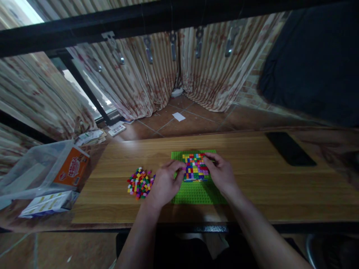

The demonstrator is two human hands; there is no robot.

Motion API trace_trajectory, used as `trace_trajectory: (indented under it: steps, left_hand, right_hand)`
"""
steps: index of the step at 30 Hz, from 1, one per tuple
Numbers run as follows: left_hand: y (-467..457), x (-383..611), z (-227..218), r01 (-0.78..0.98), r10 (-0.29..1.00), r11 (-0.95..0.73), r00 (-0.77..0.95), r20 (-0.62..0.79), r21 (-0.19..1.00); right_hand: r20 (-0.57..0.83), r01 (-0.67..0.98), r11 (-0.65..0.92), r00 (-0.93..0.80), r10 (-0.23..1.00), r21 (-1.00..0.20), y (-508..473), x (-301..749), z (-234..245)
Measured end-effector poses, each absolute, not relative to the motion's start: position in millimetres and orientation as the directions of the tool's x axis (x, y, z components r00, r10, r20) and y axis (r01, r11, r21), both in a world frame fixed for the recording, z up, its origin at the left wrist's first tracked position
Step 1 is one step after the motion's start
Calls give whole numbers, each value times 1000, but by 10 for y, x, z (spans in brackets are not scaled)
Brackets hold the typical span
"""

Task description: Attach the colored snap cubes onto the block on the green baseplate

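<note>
A multicoloured patch of small building bricks (195, 164) sits on the upper part of a green studded baseplate (193, 194). My left hand (165, 183) is at the patch's left edge, its thumb and index finger pinched together. Something small and pink shows by those fingertips; whether it is a loose brick or part of the patch, I cannot tell. My right hand (220, 170) curls over the upper right corner, thumb and fingers closed against the red bricks there. To the left of my left hand lies a loose pile of mixed bricks (139, 184), partly covered by that hand.
The wooden table (252, 194) carries a black phone (290, 148) at its right. Left of the table stand a clear plastic bin (30, 164) with an orange label and a white box (47, 204). Curtains (157, 74) hang beyond; a white paper (178, 116) lies on the tiled floor.
</note>
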State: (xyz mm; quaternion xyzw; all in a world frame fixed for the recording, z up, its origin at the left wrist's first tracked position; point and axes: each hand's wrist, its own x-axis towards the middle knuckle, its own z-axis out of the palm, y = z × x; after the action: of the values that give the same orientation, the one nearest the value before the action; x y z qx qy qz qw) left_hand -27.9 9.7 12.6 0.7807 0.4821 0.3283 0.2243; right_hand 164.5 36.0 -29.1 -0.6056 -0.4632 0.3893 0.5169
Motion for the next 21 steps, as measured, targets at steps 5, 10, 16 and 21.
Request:
trace_trajectory:
  steps: [5,10,16,21]
  left_hand:
    - [105,-66,129,603,863,-505,368,347,617]
    - [156,35,94,657,820,-570,418,390,494]
    - [184,89,95,721,815,-567,421,397,399]
    - [195,120,51,726,832,-532,353,428,436]
  right_hand:
    - [16,180,-30,252,968,-983,367,1650,-299]
    - [24,186,-24,253,967,-982,356,1642,-272]
    - [38,186,-9,250,967,-982,350,1639,-261]
    - [34,182,-11,238,971,-983,350,1647,-277]
